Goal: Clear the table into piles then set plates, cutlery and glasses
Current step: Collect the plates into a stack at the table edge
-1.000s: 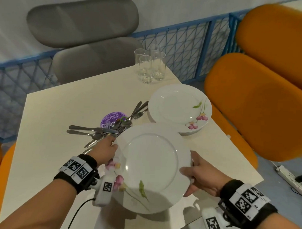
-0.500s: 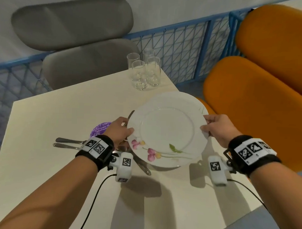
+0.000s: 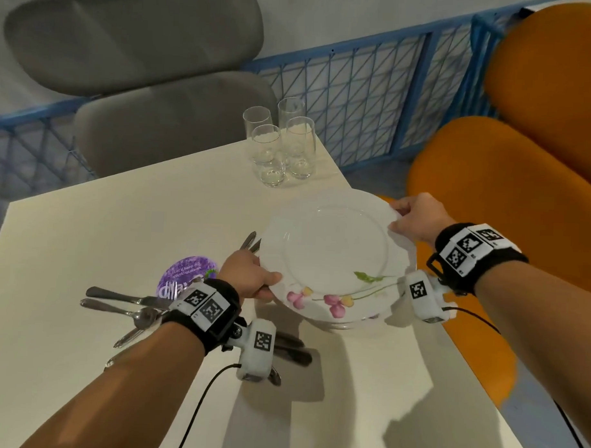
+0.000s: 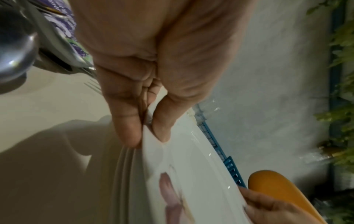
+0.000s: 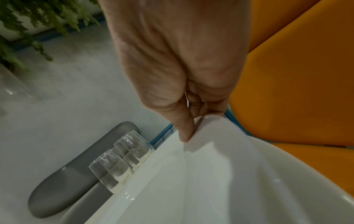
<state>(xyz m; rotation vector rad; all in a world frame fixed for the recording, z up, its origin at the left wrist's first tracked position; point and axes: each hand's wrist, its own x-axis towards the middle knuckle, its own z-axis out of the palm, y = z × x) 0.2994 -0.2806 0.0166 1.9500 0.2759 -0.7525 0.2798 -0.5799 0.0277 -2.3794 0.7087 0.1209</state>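
Note:
A white plate with pink flowers lies on or just above a stack of like plates near the table's right edge. My left hand pinches its near-left rim, thumb on top. My right hand pinches the far-right rim. A heap of forks, spoons and knives lies on the table under and left of my left wrist. Several clear glasses stand together at the far edge.
A round purple sticker marks the cream table. A grey chair stands beyond the far edge, orange chairs on the right, and a blue mesh fence behind.
Both hands carried the flowered plate away from me and to the right, onto the plate stack by the right edge. The camera has tilted with the move.

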